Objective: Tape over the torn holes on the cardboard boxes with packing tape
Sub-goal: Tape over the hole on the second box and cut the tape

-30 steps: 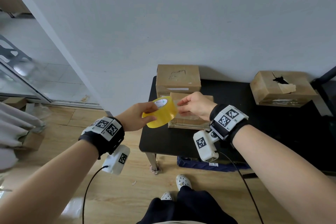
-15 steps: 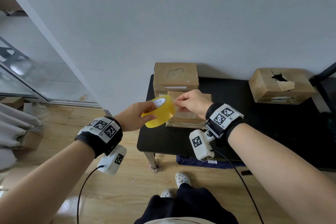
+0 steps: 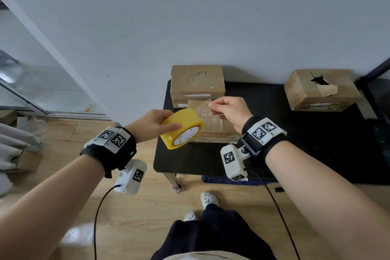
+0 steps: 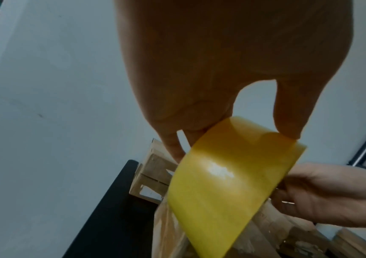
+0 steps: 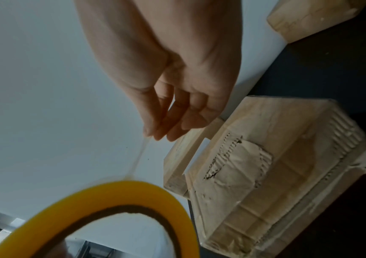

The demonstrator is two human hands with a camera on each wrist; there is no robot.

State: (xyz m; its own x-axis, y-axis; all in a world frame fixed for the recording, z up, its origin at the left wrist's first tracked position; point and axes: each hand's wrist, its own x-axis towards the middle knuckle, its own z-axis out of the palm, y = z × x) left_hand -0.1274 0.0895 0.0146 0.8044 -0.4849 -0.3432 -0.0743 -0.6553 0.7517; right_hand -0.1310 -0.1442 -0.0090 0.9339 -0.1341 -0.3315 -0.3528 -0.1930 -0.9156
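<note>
My left hand [image 3: 157, 123] grips a yellow roll of packing tape [image 3: 183, 128] above the table's left front. My right hand [image 3: 229, 110] pinches the free end of the tape [image 3: 201, 108], and a short clear strip stretches from the roll [image 5: 111, 209] up to the fingertips [image 5: 153, 132]. Below the strip lies a flat cardboard box [image 5: 266, 174] with a torn patch under clear tape. Behind it stands a second box [image 3: 197, 82]. A third box [image 3: 320, 91] with an open torn hole sits at the far right.
The boxes rest on a low black table [image 3: 306, 143] against a grey wall. Wooden floor lies in front, with my feet [image 3: 207, 199] near the table leg [image 3: 175, 181]. A glass door [image 3: 25, 82] is at the left.
The right hand has pulled the tape end away from the roll to the right and up. The left hand has tilted the roll so its core face shows.
</note>
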